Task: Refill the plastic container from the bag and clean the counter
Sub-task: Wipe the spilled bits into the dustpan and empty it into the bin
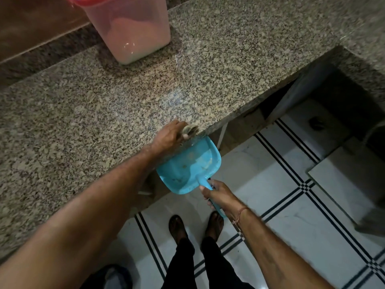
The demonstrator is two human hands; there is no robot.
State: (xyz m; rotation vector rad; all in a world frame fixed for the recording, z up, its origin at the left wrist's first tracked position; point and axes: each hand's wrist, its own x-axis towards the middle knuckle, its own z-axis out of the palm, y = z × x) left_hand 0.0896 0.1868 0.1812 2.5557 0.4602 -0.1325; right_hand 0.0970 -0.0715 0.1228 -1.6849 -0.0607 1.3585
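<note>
The granite bench [83,105] fills the picture from 9 to 1 o'clock. Its front edge runs on a slant from 6 o'clock up toward 2 o'clock, where it steps back around a dark recess.

The plastic container [133,32] stands upright at 11 o'clock, well back from that edge. It has a red lid [100,1] on top and pale powder inside. A broad stretch of granite lies between it and the hands, with a faint pale smear [177,97] near the middle.

The left hand [169,135] rests right at the bench's front edge. Its fingers are curled around a small brownish wad [190,130], which is blurred and could be a cloth or a short brush.

Just below the edge, at 4 o'clock from that hand, the blue dustpan [187,163] is held with its mouth up against the lip of the bench. A few pale crumbs lie in it. The right hand [216,193] is wrapped around the dustpan's handle, apart from the left hand and out over the floor.

The white floor [270,184], lined with black stripes, spreads from 3 to 6 o'clock. The person's feet [177,226] stand at 6 o'clock, near the bench front.
</note>
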